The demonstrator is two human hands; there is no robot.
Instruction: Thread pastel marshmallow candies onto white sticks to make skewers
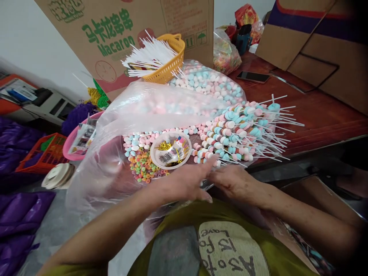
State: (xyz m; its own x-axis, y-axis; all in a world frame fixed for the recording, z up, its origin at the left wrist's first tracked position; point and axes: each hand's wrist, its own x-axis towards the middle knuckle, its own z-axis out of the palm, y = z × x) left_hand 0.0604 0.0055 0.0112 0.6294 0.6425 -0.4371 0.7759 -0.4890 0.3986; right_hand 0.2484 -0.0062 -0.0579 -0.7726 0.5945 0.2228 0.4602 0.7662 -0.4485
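Observation:
My left hand (188, 180) is over the table's front edge, thumb and forefinger apart; I see nothing held in it. Against its fingers is my right hand (230, 180), fingers bent inward, tips hidden; whatever they grip cannot be made out. Just beyond both hands lies a pile of candy skewers (238, 134), pink, blue, white and brown pieces on white sticks. Left of the pile, a clear round bowl (154, 158) contains printed packets and gold ties. Colourful ring-shaped pieces (143, 165) and loose pastel candies (140, 140) are spread beside the bowl.
Behind lies a big clear bag of pastel candies (207, 82). A yellow basket (169, 69) of white sticks stands before a cardboard box (161, 19). A phone (253, 77) rests on the red-brown table (316, 119). At left are a pink basin (69, 147) and an orange crate (37, 159).

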